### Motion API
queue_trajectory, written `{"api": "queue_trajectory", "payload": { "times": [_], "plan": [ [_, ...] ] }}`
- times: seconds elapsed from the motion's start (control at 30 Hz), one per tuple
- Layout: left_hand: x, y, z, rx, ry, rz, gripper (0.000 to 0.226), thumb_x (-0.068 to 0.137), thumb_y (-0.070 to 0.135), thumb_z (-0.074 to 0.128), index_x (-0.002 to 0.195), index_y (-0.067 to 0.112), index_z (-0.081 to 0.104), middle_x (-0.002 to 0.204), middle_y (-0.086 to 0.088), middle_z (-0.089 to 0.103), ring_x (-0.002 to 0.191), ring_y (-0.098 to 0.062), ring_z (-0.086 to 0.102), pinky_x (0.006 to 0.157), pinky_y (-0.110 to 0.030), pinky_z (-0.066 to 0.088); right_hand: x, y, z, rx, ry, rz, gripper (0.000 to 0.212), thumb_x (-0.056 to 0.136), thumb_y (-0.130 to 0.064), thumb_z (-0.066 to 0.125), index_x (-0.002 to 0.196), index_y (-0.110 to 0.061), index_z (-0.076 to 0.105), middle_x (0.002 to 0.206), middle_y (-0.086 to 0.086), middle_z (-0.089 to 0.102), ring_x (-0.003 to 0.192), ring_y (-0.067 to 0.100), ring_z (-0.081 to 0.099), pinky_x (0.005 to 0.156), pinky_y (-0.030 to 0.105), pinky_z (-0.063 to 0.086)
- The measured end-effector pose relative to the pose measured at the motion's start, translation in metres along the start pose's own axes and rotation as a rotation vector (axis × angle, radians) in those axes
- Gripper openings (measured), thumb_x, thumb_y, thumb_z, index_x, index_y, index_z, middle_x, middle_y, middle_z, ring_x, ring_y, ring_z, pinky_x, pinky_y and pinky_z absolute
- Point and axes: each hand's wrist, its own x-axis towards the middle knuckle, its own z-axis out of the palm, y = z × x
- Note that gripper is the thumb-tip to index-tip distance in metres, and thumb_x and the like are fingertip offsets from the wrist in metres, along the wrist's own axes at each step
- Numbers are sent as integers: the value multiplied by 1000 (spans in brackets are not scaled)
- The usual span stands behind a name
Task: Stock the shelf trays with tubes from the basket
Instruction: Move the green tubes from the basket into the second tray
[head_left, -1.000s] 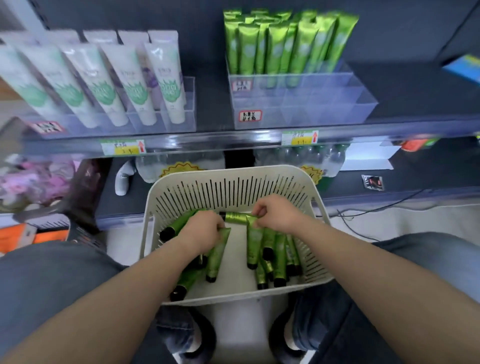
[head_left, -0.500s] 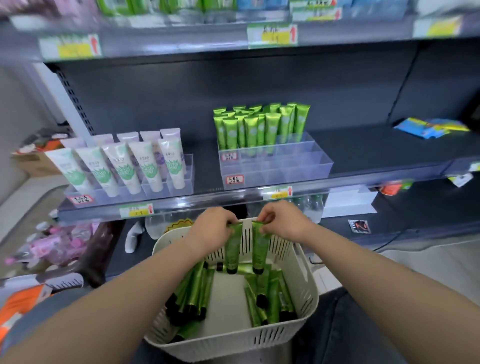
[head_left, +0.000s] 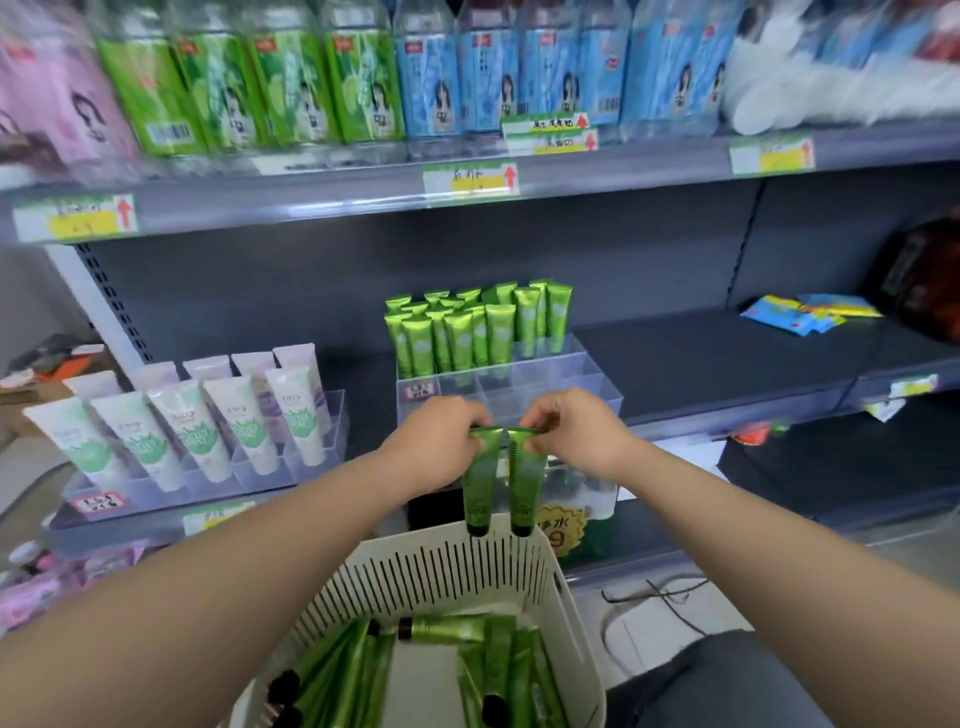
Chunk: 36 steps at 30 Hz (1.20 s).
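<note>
My left hand (head_left: 435, 446) pinches the crimped top of a green tube (head_left: 480, 483) with a black cap, which hangs cap down. My right hand (head_left: 570, 435) pinches a second green tube (head_left: 524, 486) the same way, right beside the first. Both tubes hang above the far rim of the white slotted basket (head_left: 457, 569), which holds several more green tubes (head_left: 441, 629). Just beyond my hands stands a clear tiered shelf tray (head_left: 545, 384). Several green tubes (head_left: 467, 332) stand upright in its back rows, while its front compartments look bare.
Left of the tray, a second clear tray (head_left: 208, 483) holds white tubes. The shelf above carries green and blue packs behind price tags (head_left: 470, 179). Blue and yellow packets (head_left: 810, 314) lie at the right of the dark shelf. A cable (head_left: 670, 597) lies on the floor.
Both hands have lifted a green tube each out of the basket and raised them toward the clear tray. My view has tilted up, showing the upper shelf.
</note>
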Motion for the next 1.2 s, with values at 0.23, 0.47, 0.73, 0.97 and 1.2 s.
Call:
{"api": "queue_trajectory", "payload": {
  "times": [0.23, 0.47, 0.73, 0.97, 1.2],
  "plan": [
    [54, 10, -15, -49, 80, -19, 32, 92, 13, 54, 123, 15, 59, 128, -6, 58, 117, -25, 53, 93, -29, 41, 32, 12, -32, 61, 81, 11, 11, 80, -5, 71, 90, -10, 71, 84, 0, 66, 78, 10, 58, 75, 21, 43],
    [109, 13, -24, -60, 143, -3, 33, 92, 13, 55, 124, 15, 58, 132, -7, 55, 121, -25, 51, 96, -27, 39, 70, 21, -64, 50, 181, -21, 13, 80, -6, 71, 81, -18, 70, 73, -9, 64, 65, -1, 55, 64, 14, 43],
    [168, 2, -30, -46, 226, -10, 33, 89, 13, 58, 121, 13, 61, 128, -9, 60, 120, -25, 52, 97, -26, 38, 117, 29, -87, 61, 288, -56, 15, 80, -5, 70, 81, -20, 69, 71, -9, 62, 63, -1, 53, 55, 0, 39],
    [213, -11, -25, -45, 269, -27, 25, 88, 15, 59, 113, 17, 65, 118, -7, 64, 110, -29, 57, 88, -29, 43, 158, 33, -95, 62, 347, -91, 11, 81, -2, 66, 87, -10, 71, 78, -1, 65, 72, 7, 56, 66, 10, 43],
    [249, -25, -12, -74, 326, -5, 21, 87, 14, 57, 104, 20, 67, 114, -4, 66, 106, -26, 60, 87, -29, 44, 195, 40, -95, 33, 386, -127, 19, 82, -2, 65, 77, -20, 66, 66, -10, 60, 62, 5, 53, 53, 4, 38]
  ]
}}
